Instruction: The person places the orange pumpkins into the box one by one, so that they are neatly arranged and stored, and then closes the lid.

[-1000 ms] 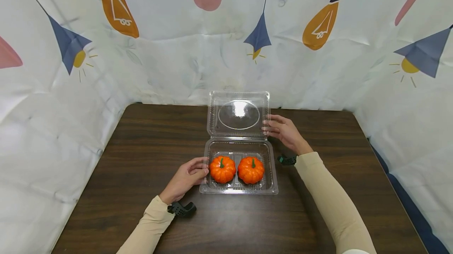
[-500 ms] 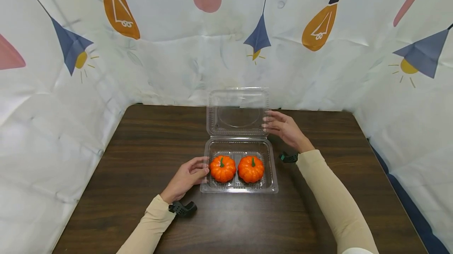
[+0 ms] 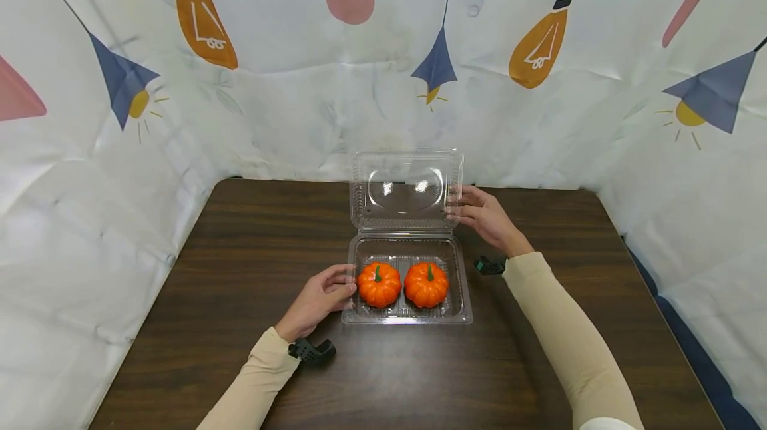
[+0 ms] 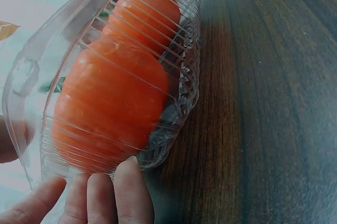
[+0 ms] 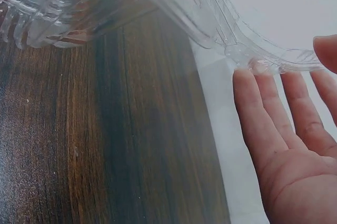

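A clear plastic clamshell container (image 3: 407, 318) stands on the table with its hinged lid (image 3: 362, 190) raised at the back. Two small orange pumpkins with green stems, a left pumpkin (image 3: 379, 285) and a right pumpkin (image 3: 426, 285), sit side by side in its base. My left hand (image 3: 319, 300) touches the base's left side, fingertips (image 4: 126, 174) against the ribbed wall and thumb near the rim. My right hand (image 3: 485, 217) is at the lid's right edge. Its extended fingers (image 5: 247, 92) touch the lid, and the thumb stays apart from them.
The dark wood table (image 3: 240, 237) spreads around the container. White cloth printed with lamps and bulbs (image 3: 275, 110) hangs behind and at both sides. Dark bands are worn at both wrists, the left band (image 3: 311, 351) and the right band (image 3: 490, 265).
The lid has tilted slightly, its top edge rising and the reflections on it shifting. My right hand has moved up a little along with it. My left hand stays at the base.
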Available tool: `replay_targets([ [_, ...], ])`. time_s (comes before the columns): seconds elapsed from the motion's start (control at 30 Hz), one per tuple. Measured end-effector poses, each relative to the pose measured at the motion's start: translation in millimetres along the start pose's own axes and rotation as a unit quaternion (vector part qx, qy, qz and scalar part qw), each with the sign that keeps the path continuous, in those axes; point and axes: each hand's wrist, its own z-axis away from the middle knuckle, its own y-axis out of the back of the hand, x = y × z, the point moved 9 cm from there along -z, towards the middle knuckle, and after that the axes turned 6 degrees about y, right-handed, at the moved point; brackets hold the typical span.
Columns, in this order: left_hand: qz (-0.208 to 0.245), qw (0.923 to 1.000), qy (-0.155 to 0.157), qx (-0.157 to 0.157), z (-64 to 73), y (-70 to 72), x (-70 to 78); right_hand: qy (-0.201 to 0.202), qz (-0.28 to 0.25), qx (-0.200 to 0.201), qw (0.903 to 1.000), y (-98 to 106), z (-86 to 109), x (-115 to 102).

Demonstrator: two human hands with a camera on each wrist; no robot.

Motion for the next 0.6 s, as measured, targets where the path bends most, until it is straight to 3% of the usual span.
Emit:
replay_targets([
  [0.47,-0.014,0.9998,0.004,0.011,0.8,-0.2,1.7,0.022,0.009,-0.008,0.9997,0.7,1.3,-4.2],
  [0.6,-0.016,0.9998,0.005,0.014,1.4,-0.8,1.6,0.026,-0.018,-0.006,0.9995,1.0,2.4,-5.4],
])
